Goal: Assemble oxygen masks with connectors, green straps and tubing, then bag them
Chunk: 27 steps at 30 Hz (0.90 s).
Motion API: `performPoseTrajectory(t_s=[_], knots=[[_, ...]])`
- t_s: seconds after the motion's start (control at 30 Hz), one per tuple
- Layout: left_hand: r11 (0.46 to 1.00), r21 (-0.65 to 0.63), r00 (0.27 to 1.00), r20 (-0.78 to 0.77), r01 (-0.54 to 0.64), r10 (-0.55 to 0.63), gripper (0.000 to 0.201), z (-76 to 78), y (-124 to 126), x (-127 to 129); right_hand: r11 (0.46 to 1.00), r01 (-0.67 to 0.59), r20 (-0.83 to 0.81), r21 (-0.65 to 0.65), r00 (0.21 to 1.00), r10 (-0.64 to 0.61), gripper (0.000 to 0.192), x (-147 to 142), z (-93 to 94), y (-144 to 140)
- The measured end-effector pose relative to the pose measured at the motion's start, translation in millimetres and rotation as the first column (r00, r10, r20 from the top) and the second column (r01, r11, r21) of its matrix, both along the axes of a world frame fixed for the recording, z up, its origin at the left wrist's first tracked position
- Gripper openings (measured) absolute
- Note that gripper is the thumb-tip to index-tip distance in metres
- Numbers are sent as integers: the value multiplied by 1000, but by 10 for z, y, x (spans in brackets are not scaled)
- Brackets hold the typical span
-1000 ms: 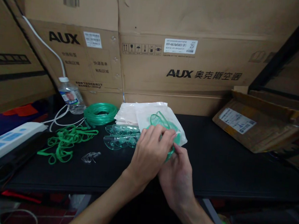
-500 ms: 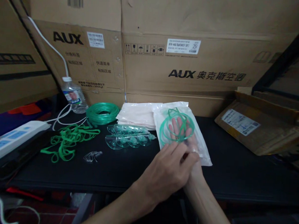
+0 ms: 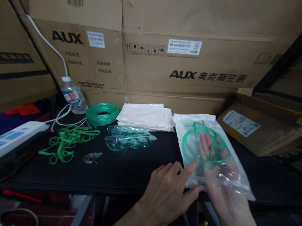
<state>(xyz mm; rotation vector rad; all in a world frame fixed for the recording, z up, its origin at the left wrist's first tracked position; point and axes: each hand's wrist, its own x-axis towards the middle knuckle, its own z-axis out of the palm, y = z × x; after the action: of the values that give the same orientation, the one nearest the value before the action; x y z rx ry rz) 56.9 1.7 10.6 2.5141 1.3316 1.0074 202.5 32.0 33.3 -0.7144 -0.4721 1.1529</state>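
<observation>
A clear-fronted white pouch (image 3: 190, 174) lies tilted at the right of the table. My right hand (image 3: 213, 165) is inside it under the film, palm up and fingers stretched out. Coiled green tubing (image 3: 187, 141) and a green strap (image 3: 199, 128) lie over those fingers; whether the hand grips them I cannot make out. Beside the pouch's lower left edge is my left hand (image 3: 171, 187), its thumb and forefinger apart, nothing between them. The forefinger tip reaches the pouch.
Left of the pouch are stacked white pouches (image 3: 143, 114), clear green masks (image 3: 129, 140), a tubing coil (image 3: 102, 114), green straps (image 3: 64, 146) and thin metal strips (image 3: 92, 157). A bottle (image 3: 73, 96) and power strip (image 3: 14, 137) stand farther left. An open carton (image 3: 240, 123) is at right.
The pouch and my right hand in it have moved right and toward me. My left hand has come off my right wrist, and its thumb and forefinger have spread.
</observation>
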Motion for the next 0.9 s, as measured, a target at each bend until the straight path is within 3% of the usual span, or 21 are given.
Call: performPoseTrajectory(t_s=[0.23, 0.53, 0.73, 0.9], knots=[[994, -109, 987, -158, 5, -22, 16, -38, 104, 90, 985, 0, -26, -175, 1000, -5, 30, 57, -155, 0], [958, -231, 966, -234, -168, 112, 20, 49, 104, 104, 960, -130, -35, -248, 992, 125, 22, 205, -491, -337], [957, -217, 963, -232, -191, 139, 33, 10, 94, 105, 874, -332, -14, -356, 937, 350, 31, 173, -370, -554], [979, -146, 969, -223, -144, 109, 36, -51, 69, 92, 845, -324, 161, -426, 892, 423, 49, 194, -384, -554]])
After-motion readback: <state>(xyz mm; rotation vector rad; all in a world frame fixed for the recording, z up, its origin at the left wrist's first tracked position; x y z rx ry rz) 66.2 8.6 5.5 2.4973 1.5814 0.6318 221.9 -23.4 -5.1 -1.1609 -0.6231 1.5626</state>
